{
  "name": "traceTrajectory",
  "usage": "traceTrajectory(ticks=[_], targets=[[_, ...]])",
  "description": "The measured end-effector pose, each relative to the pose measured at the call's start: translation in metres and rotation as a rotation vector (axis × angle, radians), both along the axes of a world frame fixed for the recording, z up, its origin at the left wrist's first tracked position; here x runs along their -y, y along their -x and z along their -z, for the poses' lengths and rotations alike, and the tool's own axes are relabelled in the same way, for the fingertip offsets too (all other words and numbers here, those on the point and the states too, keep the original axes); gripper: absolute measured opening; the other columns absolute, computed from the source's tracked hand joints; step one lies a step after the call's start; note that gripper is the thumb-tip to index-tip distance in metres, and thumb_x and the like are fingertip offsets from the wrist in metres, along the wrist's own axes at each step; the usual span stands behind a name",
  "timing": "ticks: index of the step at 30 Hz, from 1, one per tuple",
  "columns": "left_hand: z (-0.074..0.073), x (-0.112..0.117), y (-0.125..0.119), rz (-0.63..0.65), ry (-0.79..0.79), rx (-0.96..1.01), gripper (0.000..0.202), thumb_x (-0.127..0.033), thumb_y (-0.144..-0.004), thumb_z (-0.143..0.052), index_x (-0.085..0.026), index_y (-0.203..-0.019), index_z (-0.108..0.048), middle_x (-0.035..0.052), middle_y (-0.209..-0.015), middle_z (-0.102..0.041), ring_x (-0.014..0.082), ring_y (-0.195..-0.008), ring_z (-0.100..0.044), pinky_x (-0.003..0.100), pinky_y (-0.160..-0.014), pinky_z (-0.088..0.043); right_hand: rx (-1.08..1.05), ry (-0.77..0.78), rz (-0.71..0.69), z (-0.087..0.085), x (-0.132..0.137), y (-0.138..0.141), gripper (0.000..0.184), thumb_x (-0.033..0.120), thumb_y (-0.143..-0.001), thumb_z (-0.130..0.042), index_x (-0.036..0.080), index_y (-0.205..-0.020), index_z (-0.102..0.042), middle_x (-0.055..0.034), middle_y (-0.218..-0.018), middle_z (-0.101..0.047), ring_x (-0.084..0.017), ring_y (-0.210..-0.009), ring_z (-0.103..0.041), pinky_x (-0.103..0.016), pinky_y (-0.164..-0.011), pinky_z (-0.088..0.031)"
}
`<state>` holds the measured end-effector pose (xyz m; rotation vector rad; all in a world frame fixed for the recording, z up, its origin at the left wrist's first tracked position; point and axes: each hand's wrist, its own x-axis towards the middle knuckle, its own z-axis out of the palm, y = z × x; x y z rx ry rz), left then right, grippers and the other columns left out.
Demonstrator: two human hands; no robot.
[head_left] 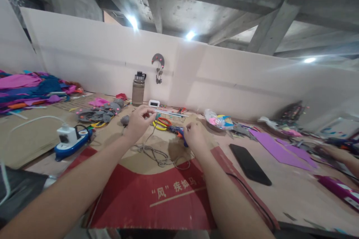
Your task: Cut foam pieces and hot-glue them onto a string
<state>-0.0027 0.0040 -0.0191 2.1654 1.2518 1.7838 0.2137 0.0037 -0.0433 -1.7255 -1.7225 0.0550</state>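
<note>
My left hand [141, 118] is raised over the cardboard with thumb and forefinger pinched together. A thin grey cord [155, 153] seems to run down from those fingertips into loose loops on the cardboard. My right hand [194, 134] is curled around the handle of a dark blue glue gun [177, 130], which points left; the fingers partly hide it. Just behind, between the hands, lie yellow-handled scissors [159, 125] and an orange-handled tool [165, 121]. A ball of grey yarn [125, 120] sits left of my left hand.
Red-printed cardboard [151, 209] covers the near table. A phone [249, 164], purple sheets [280, 149] and a bowl of wrapped bits [217, 125] lie right. A power strip [71, 147] stands left, a bottle [138, 89] behind. Another person's hand [333, 153] is far right.
</note>
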Motion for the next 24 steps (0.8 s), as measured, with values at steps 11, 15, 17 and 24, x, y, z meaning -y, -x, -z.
traceTrajectory(ticks=[11,15,17,24], targets=[[0.000,0.018,-0.018,-0.013,-0.011,-0.228,0.013,-0.023,-0.078,-0.053,-0.017,-0.080,-0.064,0.0033,-0.081,-0.064,0.0138,-0.072,-0.055,0.025,-0.068,-0.042,-1.126,0.035,-0.639,-0.004,0.028,0.071,0.030,0.028,-0.067,-0.060,0.023,-0.086,-0.038,0.0068,-0.068,-0.048,-0.010,-0.057,-0.050,-0.026,-0.057,-0.046],[0.005,0.016,-0.021,0.034,0.117,-0.135,0.015,-0.028,-0.078,-0.055,-0.018,-0.082,-0.065,0.0018,-0.073,-0.064,0.0138,-0.067,-0.056,0.025,-0.064,-0.043,-0.946,-0.092,-0.555,-0.002,0.025,0.062,0.016,0.028,-0.072,-0.054,0.021,-0.083,-0.045,0.0049,-0.068,-0.049,-0.010,-0.058,-0.047,-0.022,-0.053,-0.041],[0.008,0.015,-0.024,0.095,0.194,-0.042,0.017,-0.031,-0.078,-0.056,-0.018,-0.084,-0.065,0.0026,-0.075,-0.065,0.0143,-0.069,-0.058,0.026,-0.065,-0.045,-0.863,-0.140,-0.529,-0.003,0.024,0.059,0.010,0.027,-0.075,-0.051,0.021,-0.081,-0.048,0.0041,-0.069,-0.050,-0.010,-0.061,-0.047,-0.023,-0.057,-0.041],[0.003,0.021,-0.031,0.285,0.406,0.218,0.024,-0.035,-0.073,-0.062,-0.016,-0.087,-0.066,0.0033,-0.076,-0.067,0.0139,-0.066,-0.061,0.026,-0.063,-0.050,-0.776,-0.173,-0.473,-0.007,0.026,0.054,0.008,0.026,-0.077,-0.049,0.019,-0.078,-0.052,0.0019,-0.071,-0.054,-0.012,-0.065,-0.049,-0.024,-0.062,-0.039]])
